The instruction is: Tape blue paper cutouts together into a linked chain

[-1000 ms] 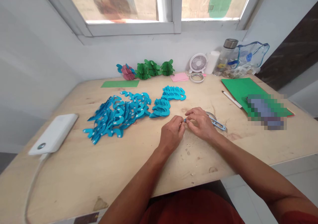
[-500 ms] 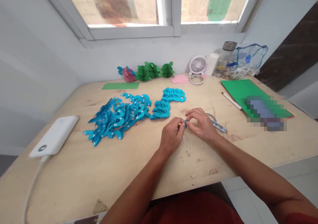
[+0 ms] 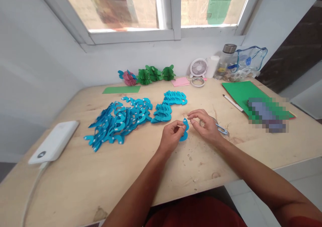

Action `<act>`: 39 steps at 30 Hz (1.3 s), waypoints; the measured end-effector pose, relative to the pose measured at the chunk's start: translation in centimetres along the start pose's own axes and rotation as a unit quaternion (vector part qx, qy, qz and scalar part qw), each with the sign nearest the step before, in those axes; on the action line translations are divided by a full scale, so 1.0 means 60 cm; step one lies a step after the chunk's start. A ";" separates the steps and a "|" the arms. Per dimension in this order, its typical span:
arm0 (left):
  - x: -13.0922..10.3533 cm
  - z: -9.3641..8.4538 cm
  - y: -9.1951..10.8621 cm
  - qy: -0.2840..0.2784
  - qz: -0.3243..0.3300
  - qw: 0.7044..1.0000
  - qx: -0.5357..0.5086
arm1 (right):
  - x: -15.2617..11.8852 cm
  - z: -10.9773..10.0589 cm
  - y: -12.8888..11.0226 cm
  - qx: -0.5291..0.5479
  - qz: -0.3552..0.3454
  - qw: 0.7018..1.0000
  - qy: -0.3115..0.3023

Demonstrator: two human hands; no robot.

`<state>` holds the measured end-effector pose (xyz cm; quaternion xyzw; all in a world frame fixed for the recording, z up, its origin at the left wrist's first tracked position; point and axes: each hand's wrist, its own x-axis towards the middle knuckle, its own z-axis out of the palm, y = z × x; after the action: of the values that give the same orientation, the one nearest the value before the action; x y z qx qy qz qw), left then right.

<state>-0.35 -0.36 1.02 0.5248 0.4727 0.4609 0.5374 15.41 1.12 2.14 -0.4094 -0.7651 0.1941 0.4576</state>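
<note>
Between the thumb and fingers of my left hand (image 3: 171, 135) is a wavy-edged blue paper cutout (image 3: 184, 134), held upright, with a small white patch near its top. My right hand (image 3: 205, 124) hovers just to the right of it, fingers curved and slightly apart, seemingly not touching the paper. To the left lies a loose heap of blue paper cutouts (image 3: 120, 121) dotted with white squares. Fanned blue folded pieces (image 3: 162, 113) lie just beyond my left hand, and another fanned group (image 3: 175, 97) sits behind them. Partly under my right hand is a light-blue cutter (image 3: 221, 129).
Green paper figures (image 3: 154, 73) and a pink one (image 3: 129, 78) line the wall. A small fan (image 3: 198, 68), tape roll (image 3: 197, 82) and bottle (image 3: 226, 62) stand behind. Green sheets (image 3: 241, 91) and a white pen (image 3: 232, 103) lie right; a white power bank (image 3: 55, 141) lies left.
The fingers of my right hand have come away from the blue cutout. More of the cutout now shows in my left hand, with its white patch visible. The view has shifted slightly.
</note>
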 end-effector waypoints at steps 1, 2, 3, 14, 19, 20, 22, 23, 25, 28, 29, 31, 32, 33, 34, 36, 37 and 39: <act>0.000 -0.001 0.002 -0.006 -0.015 0.999 -0.052 | 0.000 -0.001 0.000 0.005 0.010 1.000 0.013; 0.001 -0.002 0.005 -0.014 -0.029 0.994 -0.102 | 0.000 -0.003 0.001 0.008 0.022 0.999 0.026; 0.000 -0.003 0.008 -0.022 -0.041 0.988 -0.148 | 0.000 -0.004 0.002 0.010 0.033 0.999 0.037; -0.005 -0.010 0.018 -0.078 -0.082 0.935 -0.337 | 0.001 -0.006 0.003 0.016 0.049 0.998 0.023; -0.004 -0.012 0.017 -0.076 -0.090 0.931 -0.347 | 0.002 -0.006 0.000 0.016 0.028 0.999 0.004; -0.004 -0.011 0.017 -0.074 -0.091 0.931 -0.346 | 0.002 -0.006 0.000 0.017 0.022 1.000 0.001; -0.004 -0.011 0.018 -0.071 -0.095 0.932 -0.344 | 0.003 -0.005 0.000 0.015 0.013 1.000 -0.001; -0.005 -0.011 0.018 -0.070 -0.097 0.932 -0.343 | 0.003 -0.005 0.001 0.013 0.010 1.000 0.001; -0.005 -0.010 0.018 -0.067 -0.099 0.932 -0.342 | 0.003 -0.004 0.002 0.005 0.006 1.000 0.005; -0.005 -0.009 0.018 -0.062 -0.098 0.933 -0.341 | 0.002 -0.004 0.003 -0.014 -0.001 1.000 0.004; -0.004 -0.009 0.018 -0.060 -0.097 0.933 -0.341 | 0.002 -0.003 0.003 -0.021 -0.004 1.000 0.004; -0.004 -0.008 0.018 -0.054 -0.095 0.936 -0.335 | 0.001 -0.003 0.004 -0.034 -0.010 0.999 0.003; -0.004 -0.007 0.018 -0.050 -0.095 0.938 -0.330 | 0.000 -0.003 0.004 -0.038 -0.011 0.999 0.002; -0.003 -0.007 0.018 -0.046 -0.096 0.940 -0.324 | 0.000 -0.003 0.004 -0.040 -0.010 0.999 0.000; -0.003 -0.006 0.017 -0.042 -0.098 0.942 -0.318 | -0.001 -0.003 0.004 -0.041 -0.007 0.999 -0.002; -0.002 -0.006 0.015 -0.036 -0.105 0.943 -0.312 | -0.001 -0.003 0.004 -0.034 0.006 0.999 -0.002; -0.002 -0.007 0.014 -0.034 -0.109 0.942 -0.315 | -0.001 -0.003 0.005 -0.026 0.015 1.000 0.000; -0.001 -0.007 0.012 -0.026 -0.117 0.940 -0.320 | 0.000 -0.003 0.006 -0.006 0.040 0.999 0.008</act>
<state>-0.76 -0.33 1.71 0.2780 0.3440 0.5079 0.7392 15.72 1.29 1.99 -0.4438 -0.7455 0.2043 0.4533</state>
